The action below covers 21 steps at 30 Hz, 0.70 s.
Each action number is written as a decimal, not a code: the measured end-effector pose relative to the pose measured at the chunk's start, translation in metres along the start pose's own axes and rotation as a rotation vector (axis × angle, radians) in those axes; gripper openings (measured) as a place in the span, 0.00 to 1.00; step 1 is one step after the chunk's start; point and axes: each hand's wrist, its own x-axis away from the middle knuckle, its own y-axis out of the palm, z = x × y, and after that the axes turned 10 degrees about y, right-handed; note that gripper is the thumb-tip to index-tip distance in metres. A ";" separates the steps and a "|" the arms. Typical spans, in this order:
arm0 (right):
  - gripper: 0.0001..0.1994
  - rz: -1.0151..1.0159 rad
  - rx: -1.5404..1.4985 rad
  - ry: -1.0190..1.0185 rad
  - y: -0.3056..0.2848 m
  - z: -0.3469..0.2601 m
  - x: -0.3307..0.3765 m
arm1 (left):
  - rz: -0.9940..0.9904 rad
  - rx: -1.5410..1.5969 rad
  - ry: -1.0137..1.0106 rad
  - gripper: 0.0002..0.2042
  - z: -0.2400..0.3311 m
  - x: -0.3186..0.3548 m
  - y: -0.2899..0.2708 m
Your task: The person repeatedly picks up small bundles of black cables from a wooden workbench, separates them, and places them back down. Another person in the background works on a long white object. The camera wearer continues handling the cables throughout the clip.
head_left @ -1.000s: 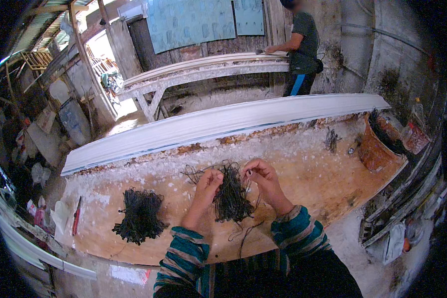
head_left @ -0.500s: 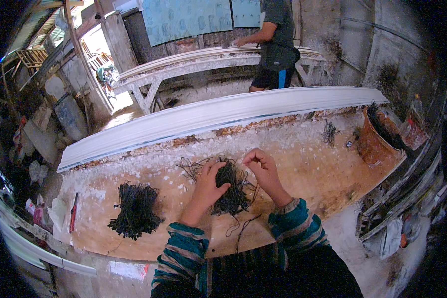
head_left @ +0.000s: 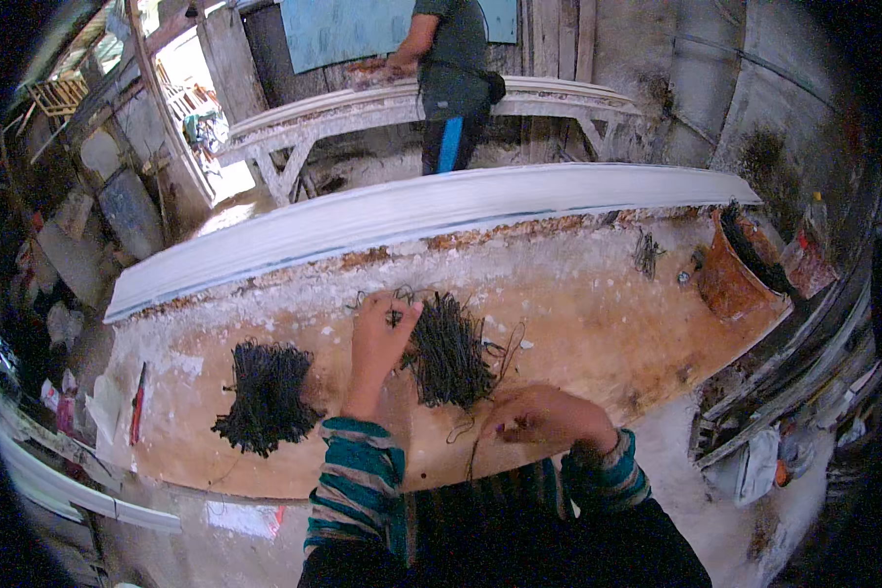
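Bundle of thin black strands: on light-brown wooden tabletop, beside left hand; fingers half-curled, grip on strands uncertain. Right hand: blurred, loosely curled, contents indeterminable.

A left sleeve and right sleeve are worn, both banded in teal and greyish-brown. Stripes are also noted on the torso front, above black cloth.
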 end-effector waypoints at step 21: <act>0.03 0.942 -0.117 0.244 0.006 -0.004 -0.041 | -0.220 1.181 0.008 0.27 0.022 0.008 0.018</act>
